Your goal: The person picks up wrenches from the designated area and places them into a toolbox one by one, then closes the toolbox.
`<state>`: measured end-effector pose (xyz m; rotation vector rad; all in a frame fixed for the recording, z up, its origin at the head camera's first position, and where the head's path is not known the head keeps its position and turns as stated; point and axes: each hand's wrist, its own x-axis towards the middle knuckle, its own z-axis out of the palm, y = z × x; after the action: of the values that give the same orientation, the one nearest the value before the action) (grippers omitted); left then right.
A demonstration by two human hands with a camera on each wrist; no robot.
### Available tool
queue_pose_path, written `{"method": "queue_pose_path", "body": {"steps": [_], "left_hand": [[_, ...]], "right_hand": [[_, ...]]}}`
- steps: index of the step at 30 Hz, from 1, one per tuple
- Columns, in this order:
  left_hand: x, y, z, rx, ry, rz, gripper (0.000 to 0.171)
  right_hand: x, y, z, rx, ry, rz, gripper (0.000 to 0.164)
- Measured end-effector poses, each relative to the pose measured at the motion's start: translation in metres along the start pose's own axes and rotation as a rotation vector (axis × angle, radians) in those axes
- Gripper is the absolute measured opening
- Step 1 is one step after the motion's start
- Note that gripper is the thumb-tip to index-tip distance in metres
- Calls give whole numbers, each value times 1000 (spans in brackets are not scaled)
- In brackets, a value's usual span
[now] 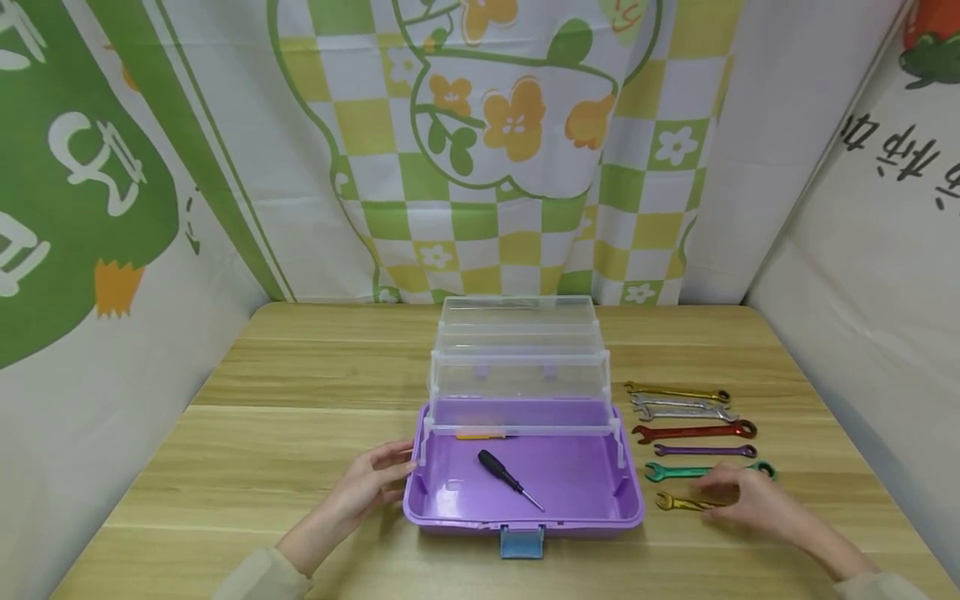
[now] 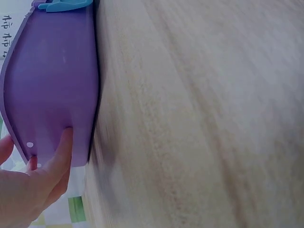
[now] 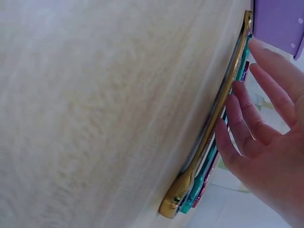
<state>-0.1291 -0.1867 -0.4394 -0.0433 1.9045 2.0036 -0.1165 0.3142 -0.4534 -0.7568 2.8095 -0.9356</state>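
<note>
A purple toolbox [image 1: 630, 504] stands with its clear tiered trays [image 1: 521, 375] raised behind. My left hand [image 1: 367, 483] touches its left side, with extended fingers [image 2: 64, 147] against the outer wall. Inside lie a black screwdriver [image 1: 498, 468] and a yellow-handled tool [image 1: 480, 436], partly hidden by the tray edge. To the right, my right hand [image 1: 757, 498] is over the gold wrench [image 1: 678, 502], whose near end it covers in the head view. The right wrist view shows its fingers [image 3: 256, 121] spread and loosely bent along the gold wrench [image 3: 216, 114].
Beyond the gold wrench lie a green wrench [image 1: 675, 472], a purple wrench [image 1: 705, 451], a red wrench [image 1: 697, 432], silver wrenches [image 1: 686, 412] and another gold wrench [image 1: 675, 391]. A blue latch [image 1: 522, 543] hangs at the toolbox front. Patterned curtains [image 1: 517, 233] surround the wooden table [image 1: 300, 400].
</note>
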Motion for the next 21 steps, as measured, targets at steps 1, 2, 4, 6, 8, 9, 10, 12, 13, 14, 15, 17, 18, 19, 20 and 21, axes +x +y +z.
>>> {"method": "queue_pose_path", "body": {"steps": [1,2,4,6,8,9,10,12,13,14,15,17,18,19,20,21], "left_hand": [[0,1,1,-7,4,-11,65],[-1,3,2,-10,7,-14,64],[-2,5,3,-20,14,-28,61],[-2,5,4,-25,14,-36,59],[-2,6,4,-27,14,-47,59],[-3,6,4,-26,14,-50,59],[-3,6,3,-24,13,-53,59],[-3,5,3,-19,15,-58,59],[-3,4,3,-18,16,-61,60],[-3,4,2,-16,16,-62,60],[-3,4,2,-16,14,-63,59],[-3,4,2,-17,10,-63,59],[-3,4,2,-17,9,-63,59],[-3,4,2,-17,5,-60,59],[-3,4,2,-15,2,-59,60],[-3,4,2,-14,-1,-56,60]], "right_hand": [[0,1,1,4,-10,5,33],[0,2,1,7,-19,6,33],[0,3,3,21,-31,-1,32],[0,5,4,32,-33,-18,31],[1,6,5,55,-39,-31,29],[1,7,5,68,-40,-34,27],[2,7,6,80,-41,-37,26],[2,8,6,102,-46,-36,22],[3,8,6,114,-50,-39,21],[3,8,6,125,-57,-38,19],[4,8,5,131,-61,-38,18],[5,7,5,141,-80,-18,17],[5,6,5,144,-92,-6,17],[5,6,5,146,-103,8,17],[6,6,5,147,-114,21,17],[6,5,5,151,-124,31,17]]}}
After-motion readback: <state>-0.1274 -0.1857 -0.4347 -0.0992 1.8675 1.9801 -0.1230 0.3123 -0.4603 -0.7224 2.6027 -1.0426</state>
